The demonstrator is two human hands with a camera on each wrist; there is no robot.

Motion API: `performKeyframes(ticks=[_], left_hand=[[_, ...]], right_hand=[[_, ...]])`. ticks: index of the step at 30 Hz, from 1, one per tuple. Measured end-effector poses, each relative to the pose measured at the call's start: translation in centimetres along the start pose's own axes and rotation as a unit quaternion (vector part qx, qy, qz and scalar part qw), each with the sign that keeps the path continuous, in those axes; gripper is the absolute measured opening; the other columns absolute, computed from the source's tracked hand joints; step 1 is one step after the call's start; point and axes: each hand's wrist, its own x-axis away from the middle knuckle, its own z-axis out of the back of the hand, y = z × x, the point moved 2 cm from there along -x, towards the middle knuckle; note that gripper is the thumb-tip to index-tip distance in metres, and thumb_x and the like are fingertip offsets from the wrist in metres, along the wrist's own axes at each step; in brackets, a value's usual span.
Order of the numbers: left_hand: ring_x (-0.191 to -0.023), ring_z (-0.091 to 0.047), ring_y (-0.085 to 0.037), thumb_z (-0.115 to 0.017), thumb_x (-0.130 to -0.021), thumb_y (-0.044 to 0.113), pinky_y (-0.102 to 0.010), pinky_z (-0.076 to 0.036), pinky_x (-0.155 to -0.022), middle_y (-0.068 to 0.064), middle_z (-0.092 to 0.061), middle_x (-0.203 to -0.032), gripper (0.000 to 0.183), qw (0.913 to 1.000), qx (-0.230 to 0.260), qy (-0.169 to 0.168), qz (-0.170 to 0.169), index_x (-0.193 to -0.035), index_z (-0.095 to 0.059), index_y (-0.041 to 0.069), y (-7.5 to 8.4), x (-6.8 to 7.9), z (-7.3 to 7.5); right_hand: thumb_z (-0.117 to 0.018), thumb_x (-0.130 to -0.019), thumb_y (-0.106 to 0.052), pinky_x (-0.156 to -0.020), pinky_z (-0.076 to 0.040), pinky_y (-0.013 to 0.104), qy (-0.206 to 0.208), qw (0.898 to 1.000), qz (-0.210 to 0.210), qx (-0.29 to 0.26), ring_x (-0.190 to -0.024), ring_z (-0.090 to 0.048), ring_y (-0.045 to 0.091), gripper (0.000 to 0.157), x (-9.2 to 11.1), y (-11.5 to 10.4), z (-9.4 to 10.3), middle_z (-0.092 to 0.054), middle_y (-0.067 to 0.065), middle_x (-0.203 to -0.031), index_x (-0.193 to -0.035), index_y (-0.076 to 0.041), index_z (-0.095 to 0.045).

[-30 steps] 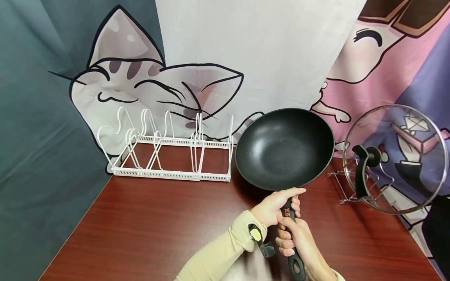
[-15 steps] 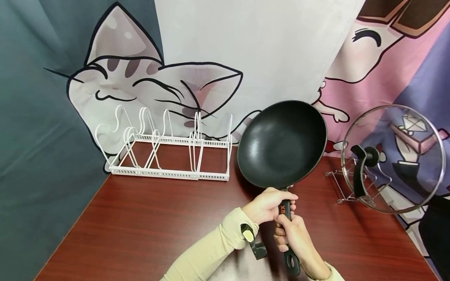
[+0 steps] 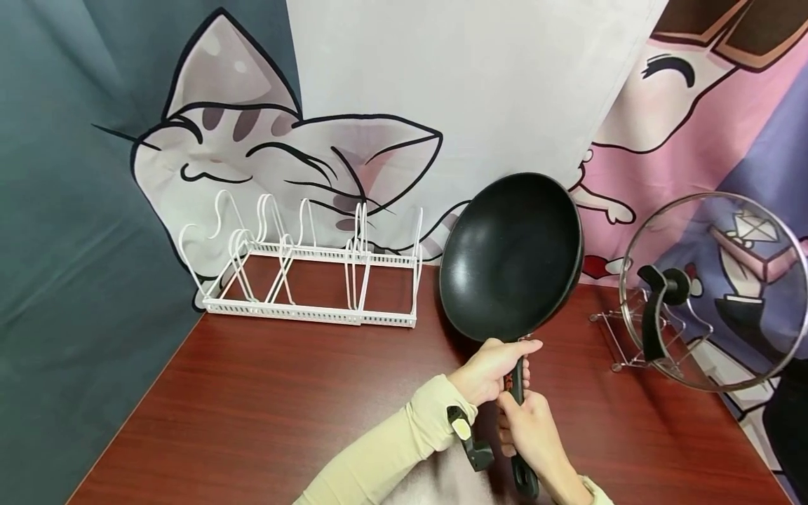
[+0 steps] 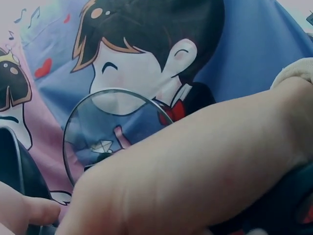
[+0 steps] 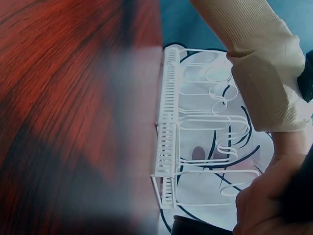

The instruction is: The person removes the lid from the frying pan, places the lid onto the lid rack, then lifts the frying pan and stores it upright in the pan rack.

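A black wok (image 3: 513, 256) is tilted so that its dark inside faces me, right of centre in the head view. My left hand (image 3: 495, 368) grips its black handle (image 3: 522, 471) close to the pan, thumb pointing right. Lower down, my right hand (image 3: 532, 429) holds the same handle, its fingers curled round it. In the left wrist view a forearm covers much of the scene, and the wok's edge (image 4: 17, 161) shows at the left. The right wrist view catches only a bit of the wok's rim (image 5: 198, 226). Whether the wok touches the table is hard to tell.
A white wire pan rack (image 3: 315, 317) stands at the back left of the brown table (image 3: 265, 393). At the right, a glass lid (image 3: 713, 291) with a black knob leans upright in a small metal wire stand (image 3: 621, 344). A printed cloth (image 3: 492, 84) hangs behind.
The wok has turned in my hands, its right side swinging away, so its opening looks narrower. Both hands have kept their hold on the handle. Rack and lid stay put.
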Motion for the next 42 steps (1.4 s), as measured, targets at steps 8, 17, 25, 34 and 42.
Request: performKeyframes(ticks=[8,17,25,34,42], left_hand=[[-0.039,-0.039,-0.009,-0.059,-0.071,0.021,-0.020,-0.034,-0.036,0.000,-0.041,-0.050,0.022,0.9993,0.033,0.015,-0.004,-0.057,-0.047,0.009,-0.1,-0.3,-0.5],[-0.034,-0.029,-0.008,-0.059,-0.060,0.012,-0.019,-0.025,-0.031,0.002,-0.035,-0.046,0.020,0.9960,0.057,0.069,-0.002,-0.050,-0.041,0.012,-0.8,-0.4,-0.5],[-0.034,-0.022,-0.005,-0.052,-0.062,0.013,-0.018,-0.018,-0.032,0.006,-0.028,-0.045,0.021,0.9962,0.060,0.058,0.025,-0.048,-0.036,0.017,-1.0,-0.6,0.1],[-0.034,-0.020,-0.008,-0.050,-0.058,0.011,-0.021,-0.016,-0.031,0.005,-0.026,-0.043,0.020,0.9950,0.030,0.094,0.006,-0.046,-0.035,0.016,-1.4,-0.6,-0.2],[-0.031,-0.019,-0.009,-0.051,-0.056,0.008,-0.021,-0.016,-0.029,0.003,-0.026,-0.042,0.017,0.9876,0.069,0.138,-0.025,-0.046,-0.038,0.012,-1.2,-1.0,0.1]], right_hand=[[-0.041,-0.081,-0.009,-0.027,-0.019,0.022,0.029,0.999,0.016,0.023,-0.031,-0.021,0.010,0.025,-0.1,0.4,-0.2,-0.024,0.000,-0.040,-0.059,-0.004,-0.031],[-0.046,-0.081,-0.010,-0.027,-0.027,0.025,0.077,0.987,0.061,0.125,-0.028,-0.028,0.010,0.026,0.1,0.9,-0.3,-0.031,0.000,-0.038,-0.059,-0.006,-0.035],[-0.056,-0.070,-0.006,-0.036,-0.028,0.024,0.120,0.955,0.132,0.237,-0.037,-0.030,0.007,0.015,0.8,0.8,-1.1,-0.031,-0.004,-0.045,-0.060,-0.007,-0.045],[-0.056,-0.066,-0.001,-0.037,-0.034,0.026,0.126,0.971,0.113,0.166,-0.038,-0.039,0.010,0.007,0.8,1.3,-1.3,-0.041,0.000,-0.046,-0.064,-0.004,-0.050],[-0.049,-0.067,-0.001,-0.035,-0.027,0.023,-0.138,0.986,-0.056,-0.077,-0.039,-0.030,0.010,0.011,0.3,0.9,-0.8,-0.035,0.002,-0.049,-0.062,-0.004,-0.040]])
